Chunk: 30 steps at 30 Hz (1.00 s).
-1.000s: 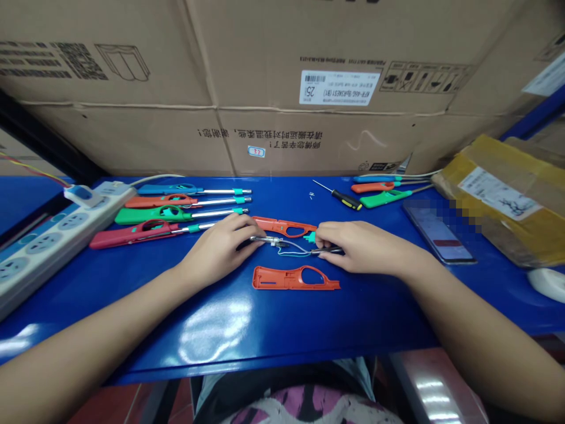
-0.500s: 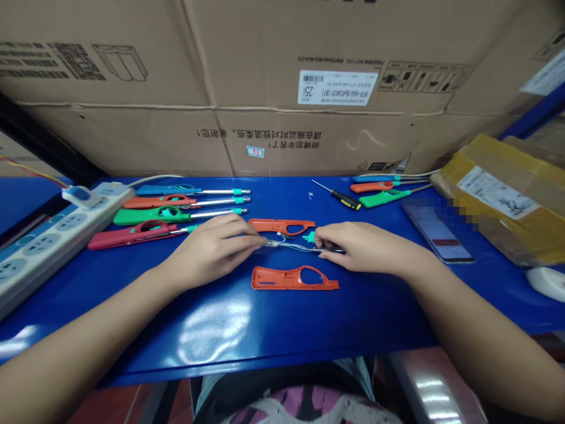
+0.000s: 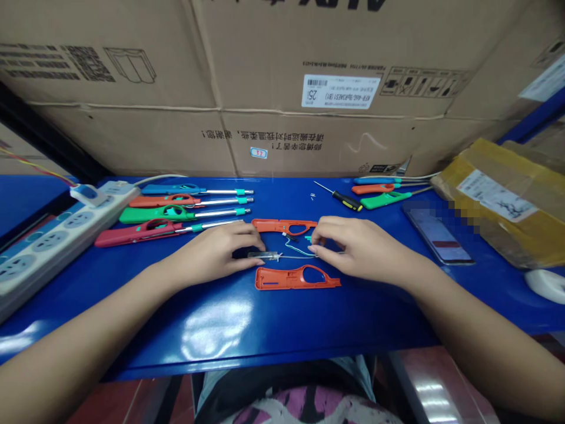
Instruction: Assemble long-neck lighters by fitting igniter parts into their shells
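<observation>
My left hand (image 3: pixel 216 254) pinches the clear end of a lighter's inner assembly (image 3: pixel 265 256), a small tube with thin wires (image 3: pixel 293 247) running to the right. My right hand (image 3: pixel 353 247) pinches the other end, where a metal tube and a teal piece show by the fingers. The assembly hangs low over the blue table (image 3: pixel 273 318). Just in front of it lies an orange lighter shell half (image 3: pixel 296 278), open side up. The second orange shell half (image 3: pixel 285 226) lies just behind the hands.
Several whole stick lighters (image 3: pixel 176 212) lie in a row at the left beside a white power strip (image 3: pixel 53 235). A screwdriver (image 3: pixel 342 198), three more lighters (image 3: pixel 382 188), a phone (image 3: pixel 436 232) and a taped parcel (image 3: pixel 503 197) are at the right. Cardboard boxes (image 3: pixel 273 82) wall the back.
Both hands have lowered the inner assembly toward the near orange shell half, and the right hand has slid slightly left. The view tilted a little.
</observation>
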Available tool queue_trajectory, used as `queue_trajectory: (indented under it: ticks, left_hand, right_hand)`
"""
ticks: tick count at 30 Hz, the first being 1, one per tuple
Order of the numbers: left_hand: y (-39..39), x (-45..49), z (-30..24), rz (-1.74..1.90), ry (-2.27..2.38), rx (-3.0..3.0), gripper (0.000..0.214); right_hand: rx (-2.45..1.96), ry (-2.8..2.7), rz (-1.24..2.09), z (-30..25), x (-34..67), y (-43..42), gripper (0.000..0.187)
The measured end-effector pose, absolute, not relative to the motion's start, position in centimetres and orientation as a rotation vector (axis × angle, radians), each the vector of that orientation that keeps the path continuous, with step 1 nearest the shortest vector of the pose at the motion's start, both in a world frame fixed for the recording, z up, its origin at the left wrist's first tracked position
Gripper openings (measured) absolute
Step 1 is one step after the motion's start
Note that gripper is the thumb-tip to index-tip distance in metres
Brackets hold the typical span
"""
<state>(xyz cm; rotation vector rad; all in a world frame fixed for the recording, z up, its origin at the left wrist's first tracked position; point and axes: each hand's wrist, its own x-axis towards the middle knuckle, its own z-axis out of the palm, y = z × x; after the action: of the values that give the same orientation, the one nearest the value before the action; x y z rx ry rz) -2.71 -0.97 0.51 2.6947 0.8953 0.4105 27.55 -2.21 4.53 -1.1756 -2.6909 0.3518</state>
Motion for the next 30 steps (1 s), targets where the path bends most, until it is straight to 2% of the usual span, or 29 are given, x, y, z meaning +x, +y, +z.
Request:
queue_trajectory:
  ticks: [5, 10, 15, 18, 24, 30]
  left_hand:
    - [-1.4, -2.3, 0.6, 0.469, 0.979, 2.619, 0.018]
    - [-2.7, -1.3, 1.5, 0.628, 0.940, 2.574, 0.017]
    - [-4.0, -0.4, 1.3, 0.660, 0.853, 2.563, 0.019]
    - [-4.2, -0.2, 1.0, 0.647, 0.836, 2.546, 0.019]
    - [-3.9, -0.4, 1.8, 0.405, 0.807, 2.659, 0.052]
    - [-3.9, -0.3, 1.6, 0.334, 0.758, 2.649, 0.025]
  right_hand:
    - [-1.269, -2.720, 0.318, 5.5, 25.5, -4.3, 0.017]
    - [-1.167, -2.500, 0.486, 3.9, 24.2, -4.2, 0.026]
    - [-0.983, -2.459, 0.552, 1.3, 23.7, -4.0, 0.015]
    - [-0.947, -2.499, 0.520, 0.8, 23.7, -4.2, 0.016]
    - [-0.894, -2.510, 0.599, 0.9, 23.8, -4.5, 0.011]
    - [-0.885, -2.557, 0.616, 0.5, 23.7, -4.7, 0.012]
